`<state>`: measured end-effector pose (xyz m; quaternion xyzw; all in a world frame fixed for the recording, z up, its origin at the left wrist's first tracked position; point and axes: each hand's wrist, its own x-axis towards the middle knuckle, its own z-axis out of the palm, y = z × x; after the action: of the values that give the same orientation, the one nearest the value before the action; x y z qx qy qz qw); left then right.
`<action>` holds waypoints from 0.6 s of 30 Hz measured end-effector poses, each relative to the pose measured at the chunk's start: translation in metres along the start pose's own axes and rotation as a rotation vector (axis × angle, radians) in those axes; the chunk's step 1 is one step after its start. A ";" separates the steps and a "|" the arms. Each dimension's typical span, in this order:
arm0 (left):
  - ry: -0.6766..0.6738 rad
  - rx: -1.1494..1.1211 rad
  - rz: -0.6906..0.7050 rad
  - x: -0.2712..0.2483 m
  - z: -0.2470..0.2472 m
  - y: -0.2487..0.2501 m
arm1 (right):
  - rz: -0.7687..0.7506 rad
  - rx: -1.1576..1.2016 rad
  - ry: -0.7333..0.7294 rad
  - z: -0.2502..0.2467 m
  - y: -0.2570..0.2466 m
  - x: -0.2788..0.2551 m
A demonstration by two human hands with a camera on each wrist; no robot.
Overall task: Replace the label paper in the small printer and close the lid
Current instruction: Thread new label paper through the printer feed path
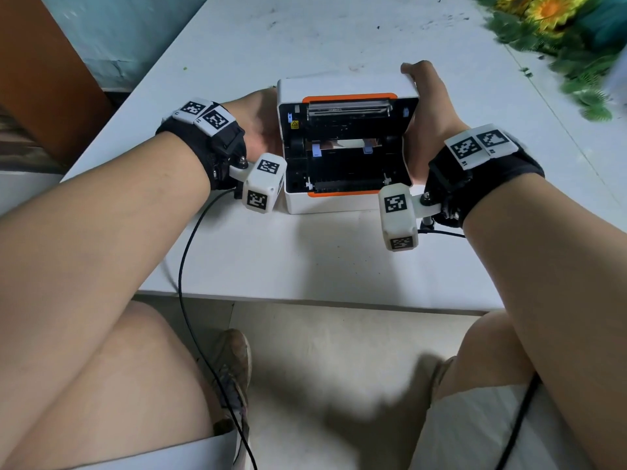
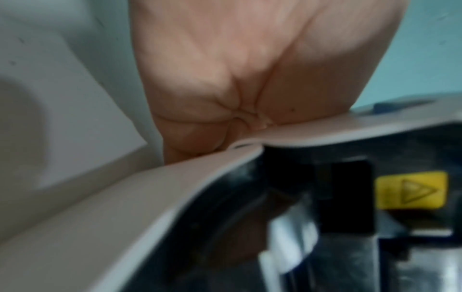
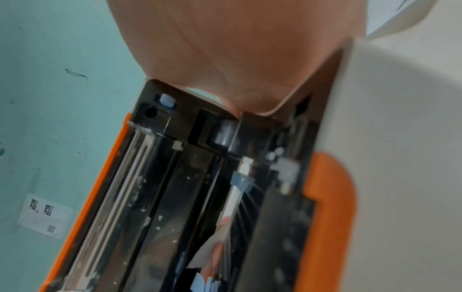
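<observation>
Head view first: the fingers of both hands are mostly hidden behind the small printer (image 1: 346, 147), so whether they lie straight or curl round its back cannot be told. The left hand (image 1: 263, 125) lies with its palm flat against the printer's left side at centre frame, and the right hand (image 1: 425, 113) lies against the right side, its thumb reaching to the upper right corner of the raised lid (image 1: 346, 88). In the left wrist view the palm (image 2: 250, 79) fills the upper middle and meets the pale edge of the printer casing (image 2: 175, 187), with a yellow warning sticker (image 2: 411, 189) at right; this view is blurred. In the right wrist view the palm (image 3: 237, 55) sits at the top, pressed to the printer's side above the black interior (image 3: 200, 197) and the orange trim (image 3: 327, 181). The printer stands open at the middle of the white desk (image 1: 305, 259), lid tilted up at the far side, and a strip of pale label paper (image 1: 342, 144) lies across the bay between two blue guides (image 1: 315, 150). Artificial sunflowers and green leaves (image 1: 556, 25) lie at the upper right corner of the frame. A black cable (image 1: 190, 259) runs down from the left wrist.
</observation>
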<state>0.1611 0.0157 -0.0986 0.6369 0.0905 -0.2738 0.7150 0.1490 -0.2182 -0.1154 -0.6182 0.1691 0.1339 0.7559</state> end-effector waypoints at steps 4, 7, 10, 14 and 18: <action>0.116 0.119 0.064 0.010 0.004 0.002 | 0.023 -0.013 0.024 0.002 -0.002 -0.007; -0.005 0.082 -0.045 0.010 0.000 -0.001 | 0.019 -0.035 0.020 0.000 -0.002 -0.005; 0.002 -0.065 -0.028 0.013 -0.006 -0.006 | 0.008 -0.062 0.011 -0.002 -0.003 -0.007; -0.114 0.016 0.000 0.004 0.000 -0.004 | 0.008 -0.038 -0.029 0.001 -0.002 -0.012; -0.090 0.091 0.023 0.002 -0.001 -0.002 | 0.052 -0.028 -0.044 0.002 -0.002 -0.018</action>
<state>0.1617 0.0166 -0.1012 0.6566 0.0387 -0.2979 0.6918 0.1335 -0.2166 -0.1054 -0.6208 0.1665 0.1694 0.7471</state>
